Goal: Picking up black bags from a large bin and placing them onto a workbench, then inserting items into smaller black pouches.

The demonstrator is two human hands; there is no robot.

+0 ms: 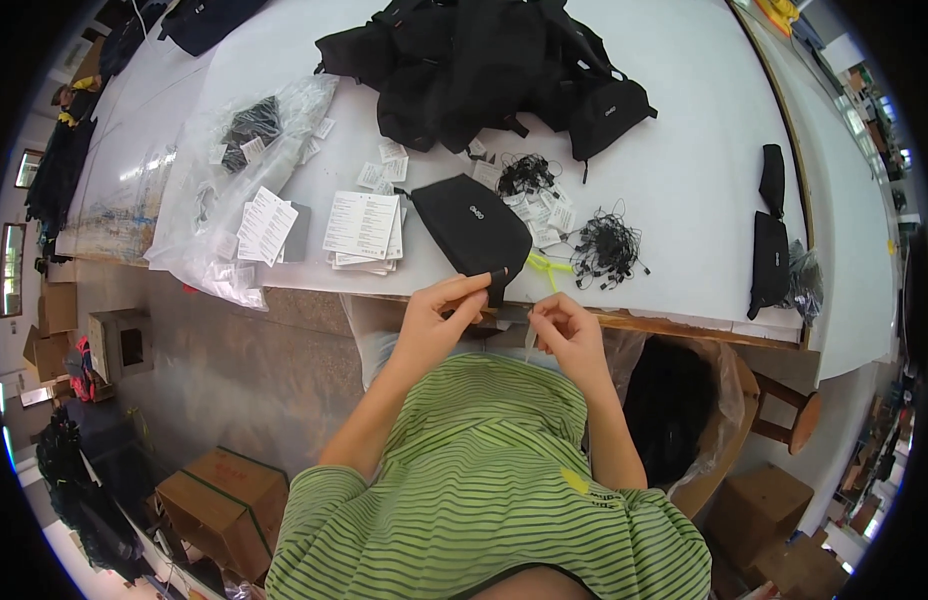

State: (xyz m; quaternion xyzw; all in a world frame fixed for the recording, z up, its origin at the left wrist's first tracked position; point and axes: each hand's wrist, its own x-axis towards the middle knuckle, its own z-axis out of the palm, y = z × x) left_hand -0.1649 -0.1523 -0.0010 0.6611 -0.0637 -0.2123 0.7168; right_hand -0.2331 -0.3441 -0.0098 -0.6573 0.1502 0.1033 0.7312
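Note:
A small black pouch (474,222) lies slanted near the table's front edge, a pale mark on its face. My left hand (444,315) is closed on the pouch's near corner, where a short black strap end sticks out. To its right, my right hand (569,338) is pinched at the table edge. A thin pale strip, perhaps a tag, hangs by its fingertips; exactly what they grip is too small to tell. Just beyond that hand lies a bright yellow-green slim thing (551,266). A heap of black strings (609,248) sits farther right.
Black bags (474,75) are piled at the back. Stacks of white printed cards (362,228), loose tags (546,213) and a clear plastic bag (199,210) lie around the pouch. Another black pouch (771,255) is at the right. A lined carton (726,400) stands below the table edge.

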